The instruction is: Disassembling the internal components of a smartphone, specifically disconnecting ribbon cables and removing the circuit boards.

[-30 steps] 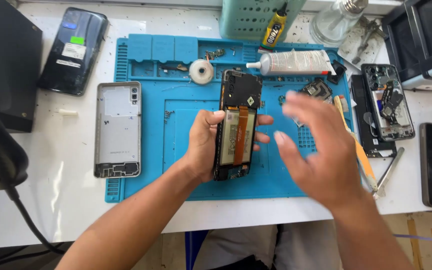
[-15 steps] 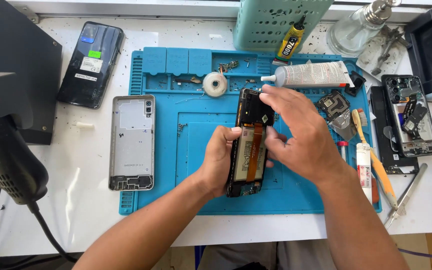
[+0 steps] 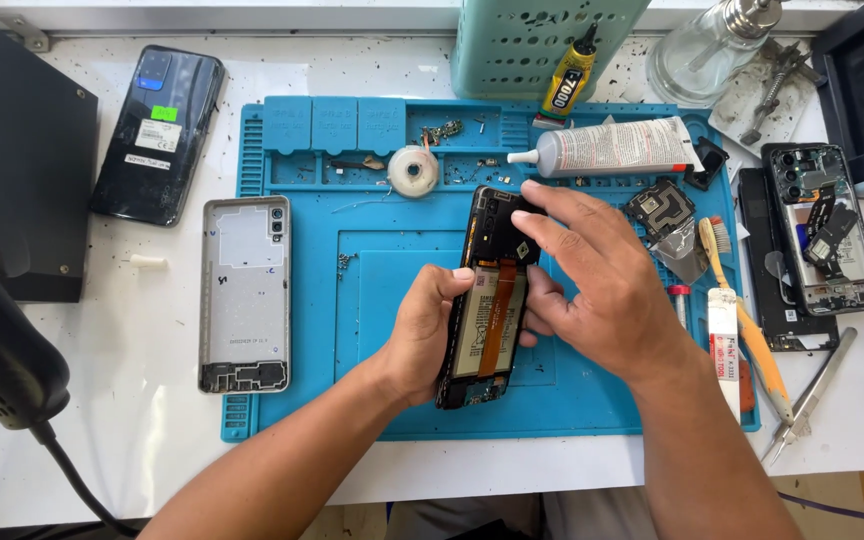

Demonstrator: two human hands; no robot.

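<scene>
Right hand [image 3: 592,290] has dropped onto the opened phone [image 3: 487,295] since a second ago, fingers spread flat over its top end. Left hand [image 3: 432,330] grips the phone's left edge mid-mat. Phone's long axis runs 12 to 6. Silicone mat [image 3: 292,400] trays at 12 hold screws, tape roll [image 3: 413,170].

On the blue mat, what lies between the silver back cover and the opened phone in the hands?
In the head view, only bare blue mat with a few tiny screws lies between the silver back cover and the opened phone.
</scene>
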